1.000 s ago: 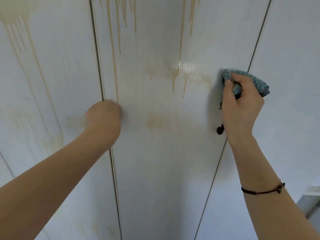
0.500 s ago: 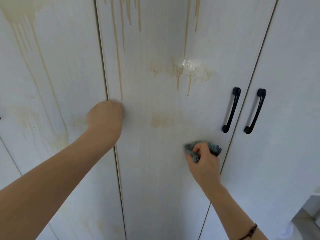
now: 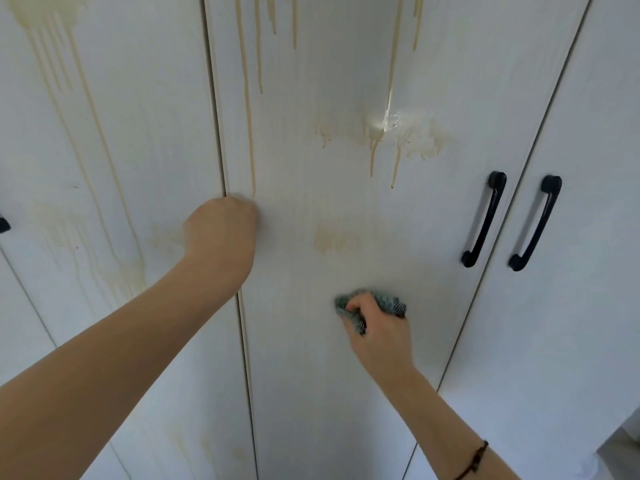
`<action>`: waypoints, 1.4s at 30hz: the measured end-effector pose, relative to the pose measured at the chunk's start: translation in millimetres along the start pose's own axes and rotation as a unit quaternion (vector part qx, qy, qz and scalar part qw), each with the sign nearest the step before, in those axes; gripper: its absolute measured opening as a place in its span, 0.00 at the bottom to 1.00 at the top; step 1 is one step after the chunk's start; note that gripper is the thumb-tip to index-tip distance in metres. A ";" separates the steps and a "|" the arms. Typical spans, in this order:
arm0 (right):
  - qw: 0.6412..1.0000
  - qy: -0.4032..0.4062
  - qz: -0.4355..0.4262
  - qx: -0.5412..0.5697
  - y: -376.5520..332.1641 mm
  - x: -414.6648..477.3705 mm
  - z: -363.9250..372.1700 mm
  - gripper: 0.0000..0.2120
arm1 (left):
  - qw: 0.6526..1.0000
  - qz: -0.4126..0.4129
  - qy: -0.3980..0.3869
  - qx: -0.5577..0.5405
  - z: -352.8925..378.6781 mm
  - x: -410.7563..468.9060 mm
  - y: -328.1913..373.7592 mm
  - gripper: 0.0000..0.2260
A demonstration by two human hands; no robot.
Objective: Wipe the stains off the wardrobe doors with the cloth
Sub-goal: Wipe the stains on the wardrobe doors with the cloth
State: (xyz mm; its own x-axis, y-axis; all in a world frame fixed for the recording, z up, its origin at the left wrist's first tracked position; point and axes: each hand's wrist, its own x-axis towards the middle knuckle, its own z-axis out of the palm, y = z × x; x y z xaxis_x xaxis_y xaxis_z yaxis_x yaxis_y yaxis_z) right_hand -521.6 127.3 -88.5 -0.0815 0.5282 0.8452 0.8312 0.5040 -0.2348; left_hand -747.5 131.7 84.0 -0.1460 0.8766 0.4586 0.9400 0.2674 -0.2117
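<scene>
White wardrobe doors fill the view. The middle door carries tan drip streaks at the top, a smeared patch of stains at mid-height and a fainter blotch below it. My right hand grips a bunched blue-grey cloth and presses it to the middle door under the blotch. My left hand is closed in a fist and rests against the middle door's left edge, holding nothing that I can see. The left door has long tan runs too.
Two black handles sit either side of the seam between the middle and right doors. The right door looks unstained. A bit of another dark handle shows at the far left edge.
My right hand has carried the cloth from beside the upper stain patch down to below the blotch and a little left, uncovering the black handle. My left fist has stayed put.
</scene>
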 end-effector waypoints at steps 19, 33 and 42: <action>0.988 0.132 -0.024 -0.073 -39.2 85.4 -20.9 0.06 | 0.999 0.041 0.011 0.010 6.4 0.9 -16.9 0.08; 0.988 0.119 -0.078 -0.055 -63.3 112.2 -5.0 0.06 | 0.997 0.081 0.019 -0.002 11.4 -0.6 -26.1 0.07; 0.980 0.022 -0.144 -0.135 -69.9 38.6 51.6 0.03 | 0.990 0.082 0.001 -0.115 24.5 0.5 -48.4 0.16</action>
State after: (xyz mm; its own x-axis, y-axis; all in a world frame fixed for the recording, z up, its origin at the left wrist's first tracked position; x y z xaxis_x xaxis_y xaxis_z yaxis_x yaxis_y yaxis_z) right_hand -611.2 147.7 -64.3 -0.3160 0.3580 0.8786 0.8926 0.4261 0.1474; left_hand -800.6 129.0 73.4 0.0147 0.8994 0.4368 0.9965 0.0230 -0.0807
